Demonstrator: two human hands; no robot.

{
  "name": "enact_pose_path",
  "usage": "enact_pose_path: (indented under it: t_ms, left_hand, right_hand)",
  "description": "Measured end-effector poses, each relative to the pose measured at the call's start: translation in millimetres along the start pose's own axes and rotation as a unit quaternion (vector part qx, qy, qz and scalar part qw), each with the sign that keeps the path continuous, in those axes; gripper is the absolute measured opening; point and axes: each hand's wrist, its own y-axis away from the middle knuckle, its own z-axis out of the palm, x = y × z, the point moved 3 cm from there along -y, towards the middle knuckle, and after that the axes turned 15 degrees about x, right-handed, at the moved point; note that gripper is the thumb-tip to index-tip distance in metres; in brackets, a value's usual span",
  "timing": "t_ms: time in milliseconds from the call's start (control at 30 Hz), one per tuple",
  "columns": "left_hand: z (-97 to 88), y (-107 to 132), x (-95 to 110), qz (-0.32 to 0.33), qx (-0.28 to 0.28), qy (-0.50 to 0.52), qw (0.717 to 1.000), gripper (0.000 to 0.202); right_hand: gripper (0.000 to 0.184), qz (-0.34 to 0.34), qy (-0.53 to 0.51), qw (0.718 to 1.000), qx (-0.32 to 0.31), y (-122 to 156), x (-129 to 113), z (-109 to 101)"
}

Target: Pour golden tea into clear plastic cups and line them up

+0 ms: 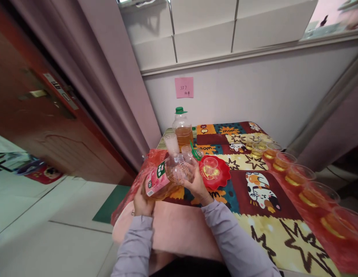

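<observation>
A large clear juice bottle (158, 181) with a pink label and a green ring at its neck is tilted, nearly lying down, its neck toward the right. My left hand (142, 202) is closed around its base. Gripping the bottle near its shoulder is my right hand (196, 186). The bottle's mouth is beside and slightly above a clear plastic cup (211, 164), which sits on a red scalloped plate (225, 179). Whether juice is flowing out cannot be made out. Behind the bottle stands a stack of clear cups (171, 143).
Another juice bottle (183, 134) with a green cap stands upright at the back. Along the table's right side runs a row of several cups of amber juice (300, 176). A patterned mat (253, 165) covers much of the table. A brown door (66, 127) is at left.
</observation>
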Motion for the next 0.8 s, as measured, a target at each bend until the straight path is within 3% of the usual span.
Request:
enact_pose_path:
  t_ms: [167,333,567,800]
  left_hand:
    - [6.1,-1,-10,-0.013,-0.047,-0.02,0.999,0.071]
    - [2.9,-3,-14,-0.027,-0.056,-0.041,0.997,0.065]
    - [2.2,-3,-23,-0.117,-0.039,0.069,0.99,0.049]
    - [8.0,-1,-23,-0.124,-0.035,0.134,0.983,0.062]
  right_hand:
    - [0.151,-0.001,-0.004,1.0,0.012,-3,6,-4]
    - [0.152,0.006,-0.005,1.0,0.018,-4,2,-2]
    - [0.145,0.016,-0.03,0.999,0.029,2,-5,0]
    - [0.135,0.012,-0.074,0.996,0.045,5,-10,2]
